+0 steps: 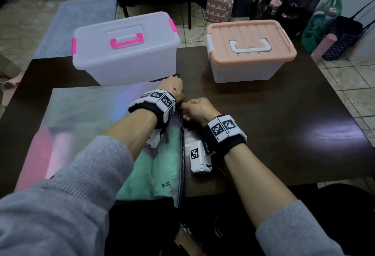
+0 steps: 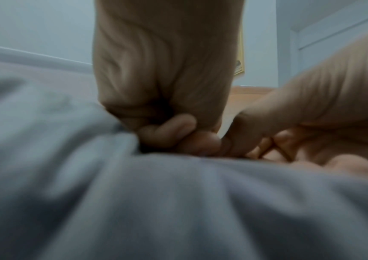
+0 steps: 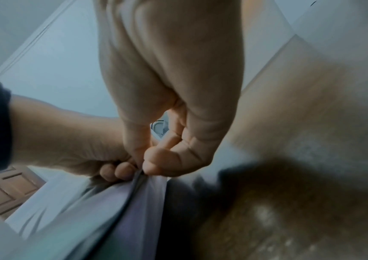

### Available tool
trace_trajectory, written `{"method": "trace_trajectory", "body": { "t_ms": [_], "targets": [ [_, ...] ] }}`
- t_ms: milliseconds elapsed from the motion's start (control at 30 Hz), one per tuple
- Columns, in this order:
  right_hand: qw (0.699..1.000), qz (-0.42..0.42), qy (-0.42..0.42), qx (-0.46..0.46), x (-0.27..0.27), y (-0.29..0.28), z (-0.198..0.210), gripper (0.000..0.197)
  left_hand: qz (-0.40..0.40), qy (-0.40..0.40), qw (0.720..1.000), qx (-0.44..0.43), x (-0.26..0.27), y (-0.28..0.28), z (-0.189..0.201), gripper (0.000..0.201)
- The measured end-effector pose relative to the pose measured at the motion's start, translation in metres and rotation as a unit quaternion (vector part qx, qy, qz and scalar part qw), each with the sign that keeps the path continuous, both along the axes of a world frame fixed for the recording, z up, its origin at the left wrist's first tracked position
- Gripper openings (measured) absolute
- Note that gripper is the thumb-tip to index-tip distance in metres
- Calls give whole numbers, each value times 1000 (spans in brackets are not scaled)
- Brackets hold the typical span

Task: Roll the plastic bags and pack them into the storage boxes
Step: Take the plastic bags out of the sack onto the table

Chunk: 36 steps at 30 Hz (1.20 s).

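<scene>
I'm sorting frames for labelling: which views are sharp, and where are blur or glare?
Head view: fairly sharp but dim, with a glare patch on the dark table. Left wrist view: blurred throughout, the plastic bag a grey smear. Right wrist view: right hand clearer, the table lower right a blur.

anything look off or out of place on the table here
Nothing is spilled or damaged. One oddity: the plastic bag overhangs the near edge of the table, while both hands pinch its right edge. Both storage boxes sit upright, lids on.
</scene>
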State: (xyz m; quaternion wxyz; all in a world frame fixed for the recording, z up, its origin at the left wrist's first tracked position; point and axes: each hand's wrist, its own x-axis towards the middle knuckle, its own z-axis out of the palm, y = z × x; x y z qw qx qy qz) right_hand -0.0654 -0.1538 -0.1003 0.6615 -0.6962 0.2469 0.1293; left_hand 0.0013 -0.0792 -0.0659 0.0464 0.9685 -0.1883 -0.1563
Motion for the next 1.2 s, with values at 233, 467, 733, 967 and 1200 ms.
{"method": "trace_trajectory", "body": {
  "t_ms": [233,467,733,967,1200],
  "targets": [
    [999,-29,4,27,-1,5,-2,31,15,24,1000,-10,4,2,-1,17],
    [998,-31,-13,-54,8,6,-7,34,37,47,998,3,11,1,-1,13],
    [998,-48,-16,-39,20,7,-8,37,64,-18,998,-23,18,-1,-1,35],
    [999,-20,-7,-25,26,1,-6,37,62,-37,997,42,23,-7,10,15],
    [1000,7,8,27,10,-2,-3,32,65,24,997,-16,29,-4,4,18]
  ]
}}
